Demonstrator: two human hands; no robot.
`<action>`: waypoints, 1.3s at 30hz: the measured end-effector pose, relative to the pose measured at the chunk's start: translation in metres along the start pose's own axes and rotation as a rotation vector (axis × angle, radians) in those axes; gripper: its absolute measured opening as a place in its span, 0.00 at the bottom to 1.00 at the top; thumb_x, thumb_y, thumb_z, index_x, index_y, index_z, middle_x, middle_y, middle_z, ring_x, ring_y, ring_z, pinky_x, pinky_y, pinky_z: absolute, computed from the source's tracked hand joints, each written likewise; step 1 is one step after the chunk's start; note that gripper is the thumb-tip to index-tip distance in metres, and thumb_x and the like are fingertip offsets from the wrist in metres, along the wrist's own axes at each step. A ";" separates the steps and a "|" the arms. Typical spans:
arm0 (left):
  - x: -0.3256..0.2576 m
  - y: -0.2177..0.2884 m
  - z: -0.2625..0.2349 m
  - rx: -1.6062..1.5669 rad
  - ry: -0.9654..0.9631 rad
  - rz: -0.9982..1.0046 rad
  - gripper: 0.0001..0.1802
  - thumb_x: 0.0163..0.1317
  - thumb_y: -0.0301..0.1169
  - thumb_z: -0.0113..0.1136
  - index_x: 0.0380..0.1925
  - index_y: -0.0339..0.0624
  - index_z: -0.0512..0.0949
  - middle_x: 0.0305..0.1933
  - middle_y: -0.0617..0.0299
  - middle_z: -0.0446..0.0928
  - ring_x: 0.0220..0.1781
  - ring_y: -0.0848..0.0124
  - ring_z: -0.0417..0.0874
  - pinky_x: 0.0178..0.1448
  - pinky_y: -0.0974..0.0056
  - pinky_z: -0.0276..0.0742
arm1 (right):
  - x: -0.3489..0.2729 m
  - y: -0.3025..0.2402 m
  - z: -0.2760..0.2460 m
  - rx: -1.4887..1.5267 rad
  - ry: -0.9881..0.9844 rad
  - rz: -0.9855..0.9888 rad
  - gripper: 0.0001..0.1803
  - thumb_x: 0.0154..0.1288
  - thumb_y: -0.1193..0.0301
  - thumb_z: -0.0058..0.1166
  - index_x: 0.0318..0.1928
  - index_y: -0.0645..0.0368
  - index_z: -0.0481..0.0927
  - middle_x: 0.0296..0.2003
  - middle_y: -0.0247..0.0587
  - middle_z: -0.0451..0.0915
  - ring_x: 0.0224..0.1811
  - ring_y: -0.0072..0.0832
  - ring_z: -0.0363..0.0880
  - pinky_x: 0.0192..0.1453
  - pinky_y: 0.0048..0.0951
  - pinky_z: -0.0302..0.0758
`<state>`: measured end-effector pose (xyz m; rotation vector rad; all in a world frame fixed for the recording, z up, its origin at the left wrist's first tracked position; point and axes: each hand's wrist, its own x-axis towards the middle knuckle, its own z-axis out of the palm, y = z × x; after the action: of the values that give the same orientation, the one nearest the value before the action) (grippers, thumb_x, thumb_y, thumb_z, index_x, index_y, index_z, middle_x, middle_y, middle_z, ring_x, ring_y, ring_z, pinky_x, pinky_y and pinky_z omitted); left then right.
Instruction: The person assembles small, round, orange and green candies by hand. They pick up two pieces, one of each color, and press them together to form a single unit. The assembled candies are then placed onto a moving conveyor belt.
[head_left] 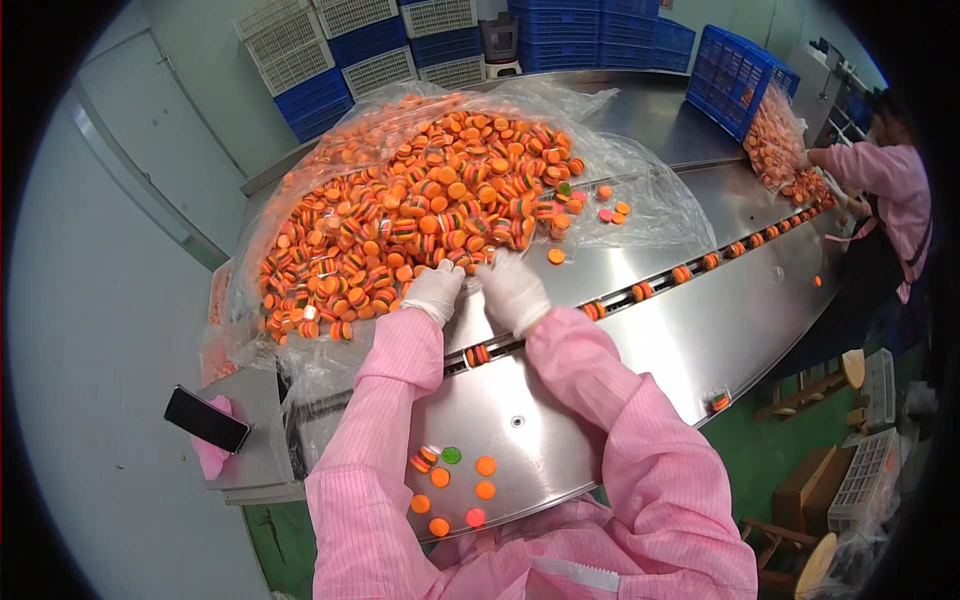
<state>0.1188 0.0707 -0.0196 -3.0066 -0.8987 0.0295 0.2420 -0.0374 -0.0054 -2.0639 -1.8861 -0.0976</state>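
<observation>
Head view: White-gloved left hand (436,291) and blurred white-gloved right hand (514,293) at the near edge of heaped orange, layered round sweets (430,205), stainless-steel worktop (560,405); fingers' grip cannot be told. Light pinches, pink sleeves (402,350) off the narrow dark channel (696,267), should serve.

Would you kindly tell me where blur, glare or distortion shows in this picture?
In the head view, the right hand looks motion-blurred, the left hand sharper; pale glare lies on the table and glints on the clear bag; the table's edges bow, likely from the fisheye lens.
</observation>
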 end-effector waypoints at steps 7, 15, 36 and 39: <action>-0.008 0.011 0.002 -0.104 0.034 -0.096 0.11 0.57 0.29 0.48 0.40 0.43 0.68 0.42 0.46 0.69 0.38 0.48 0.77 0.42 0.49 0.73 | 0.018 0.052 0.034 0.138 0.007 0.005 0.09 0.49 0.73 0.49 0.33 0.61 0.74 0.34 0.54 0.75 0.38 0.47 0.74 0.43 0.41 0.71; 0.007 0.013 -0.013 -0.032 -0.171 -0.152 0.11 0.56 0.30 0.47 0.41 0.48 0.71 0.45 0.45 0.70 0.46 0.49 0.75 0.48 0.51 0.72 | -0.048 -0.030 0.014 0.261 -0.088 0.075 0.08 0.49 0.72 0.50 0.31 0.61 0.74 0.30 0.49 0.73 0.30 0.41 0.77 0.31 0.37 0.76; -0.117 0.029 -0.004 -0.242 0.148 0.345 0.09 0.46 0.31 0.57 0.29 0.42 0.74 0.36 0.53 0.69 0.43 0.54 0.69 0.47 0.53 0.68 | -0.003 0.112 0.008 -0.185 0.002 0.080 0.14 0.50 0.78 0.46 0.40 0.55 0.75 0.45 0.49 0.69 0.51 0.45 0.66 0.55 0.38 0.65; -0.111 0.013 -0.014 -0.231 0.161 0.208 0.08 0.49 0.31 0.55 0.31 0.43 0.73 0.38 0.53 0.68 0.43 0.54 0.70 0.46 0.54 0.69 | -0.007 0.134 0.028 -0.137 0.143 0.140 0.12 0.49 0.71 0.51 0.37 0.54 0.75 0.43 0.48 0.69 0.49 0.45 0.66 0.51 0.42 0.65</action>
<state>0.0332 -0.0008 -0.0040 -3.2412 -0.6116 -0.3334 0.3675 -0.0438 -0.0605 -2.2077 -1.6875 -0.3394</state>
